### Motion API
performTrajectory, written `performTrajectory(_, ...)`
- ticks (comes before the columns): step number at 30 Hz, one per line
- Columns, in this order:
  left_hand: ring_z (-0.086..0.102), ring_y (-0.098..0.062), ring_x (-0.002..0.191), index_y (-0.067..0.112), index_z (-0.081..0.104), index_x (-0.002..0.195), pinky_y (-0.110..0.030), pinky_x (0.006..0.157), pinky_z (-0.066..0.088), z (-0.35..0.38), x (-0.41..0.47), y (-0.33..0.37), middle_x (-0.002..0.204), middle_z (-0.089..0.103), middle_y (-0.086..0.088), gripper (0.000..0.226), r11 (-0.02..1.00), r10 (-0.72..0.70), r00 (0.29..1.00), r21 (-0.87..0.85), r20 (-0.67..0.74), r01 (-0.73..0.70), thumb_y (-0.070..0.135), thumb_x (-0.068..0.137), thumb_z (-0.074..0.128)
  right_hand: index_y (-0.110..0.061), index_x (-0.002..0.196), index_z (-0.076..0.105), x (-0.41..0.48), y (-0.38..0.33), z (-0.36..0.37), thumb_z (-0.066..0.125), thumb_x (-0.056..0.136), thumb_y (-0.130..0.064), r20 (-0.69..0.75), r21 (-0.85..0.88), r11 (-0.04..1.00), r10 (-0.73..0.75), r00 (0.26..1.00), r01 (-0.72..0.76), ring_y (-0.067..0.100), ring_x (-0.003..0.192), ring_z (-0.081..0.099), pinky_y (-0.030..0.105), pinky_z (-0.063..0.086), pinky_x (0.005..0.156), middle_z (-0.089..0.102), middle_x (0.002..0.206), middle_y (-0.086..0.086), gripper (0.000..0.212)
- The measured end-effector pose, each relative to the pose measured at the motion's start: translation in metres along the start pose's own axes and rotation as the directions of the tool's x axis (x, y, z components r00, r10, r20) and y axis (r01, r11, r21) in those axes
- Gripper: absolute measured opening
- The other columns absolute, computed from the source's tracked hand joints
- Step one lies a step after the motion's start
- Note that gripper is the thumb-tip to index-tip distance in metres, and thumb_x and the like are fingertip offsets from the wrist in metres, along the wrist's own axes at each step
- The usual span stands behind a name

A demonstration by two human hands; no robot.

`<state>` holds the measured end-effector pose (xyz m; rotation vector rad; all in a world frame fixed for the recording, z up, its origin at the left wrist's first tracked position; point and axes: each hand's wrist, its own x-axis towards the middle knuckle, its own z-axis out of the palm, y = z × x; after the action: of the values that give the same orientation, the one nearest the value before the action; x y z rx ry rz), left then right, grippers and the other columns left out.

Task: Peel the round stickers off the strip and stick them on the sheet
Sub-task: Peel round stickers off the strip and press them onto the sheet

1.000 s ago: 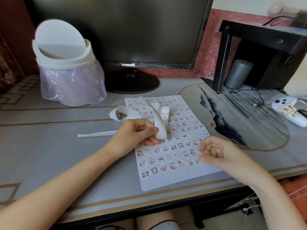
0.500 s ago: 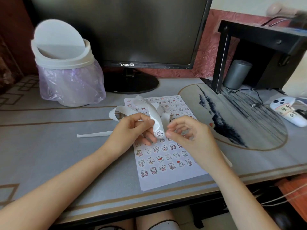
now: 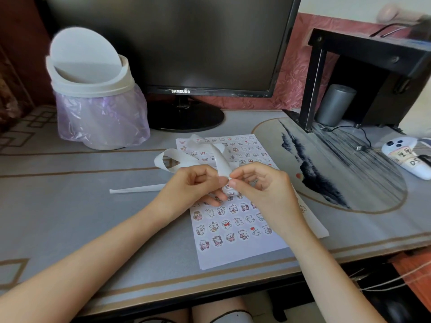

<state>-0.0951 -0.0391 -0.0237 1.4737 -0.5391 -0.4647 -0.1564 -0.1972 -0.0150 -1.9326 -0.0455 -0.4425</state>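
A white sheet (image 3: 235,241) covered with several small round cartoon stickers lies on the desk in front of me. A long white backing strip (image 3: 220,159) loops and curls above it, its tail running left across the desk. My left hand (image 3: 196,185) grips the strip just over the sheet. My right hand (image 3: 261,185) meets it from the right, thumb and forefinger pinching at the strip's bent end, where a sticker edge is mostly hidden by the fingertips.
A white swing-lid bin (image 3: 93,94) with a purple bag stands at the back left. A black monitor (image 3: 177,47) is behind the sheet. A round painted mat (image 3: 338,169), a black stand (image 3: 363,73), a grey cylinder (image 3: 335,103) and a white controller (image 3: 408,159) are on the right.
My right hand has come in from the lower right to the strip and now pinches at its end. My left hand has kept hold of the strip and turned it slightly.
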Motion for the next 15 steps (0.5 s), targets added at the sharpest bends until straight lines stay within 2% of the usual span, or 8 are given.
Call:
performTrajectory(2,0.068,-0.013,0.066,0.002,0.063,0.085,-0.021,0.064,0.056,-0.0006,0.0002,-0.0017,0.07,0.069,-0.008,0.006,1.0,0.005,1.0,0.011,0.002,-0.005,0.007,0.086,0.06,-0.015,0.082,0.071,0.0001,0.0012,0.0005,0.075,0.076,-0.007,0.001,-0.007,1.0,-0.002,1.0,0.002,0.01,0.074,0.061,0.027,0.05,0.072,0.07,0.077,-0.005,0.011)
performTrajectory(7,0.069,-0.014,0.07,0.005,0.065,0.083,-0.021,0.067,0.056,-0.0013,0.0004,-0.0028,0.073,0.069,-0.009,0.004,1.0,0.029,1.0,-0.001,-0.004,-0.029,0.005,0.084,0.061,-0.017,0.082,0.071,0.0008,0.0052,0.0007,0.075,0.077,-0.01,-0.016,-0.033,0.999,-0.013,1.0,0.012,0.009,0.075,0.061,0.02,0.048,0.069,0.07,0.078,-0.006,0.01)
performTrajectory(15,0.07,-0.015,0.071,0.004,0.066,0.083,-0.02,0.067,0.056,-0.0005,0.0007,-0.0031,0.073,0.07,-0.009,0.003,1.0,0.028,1.0,-0.006,-0.011,-0.028,0.006,0.082,0.063,-0.018,0.079,0.07,0.0012,0.0068,0.0006,0.074,0.077,-0.008,0.001,-0.033,0.999,-0.016,1.0,0.016,0.006,0.072,0.059,0.021,0.047,0.069,0.068,0.075,-0.01,0.011)
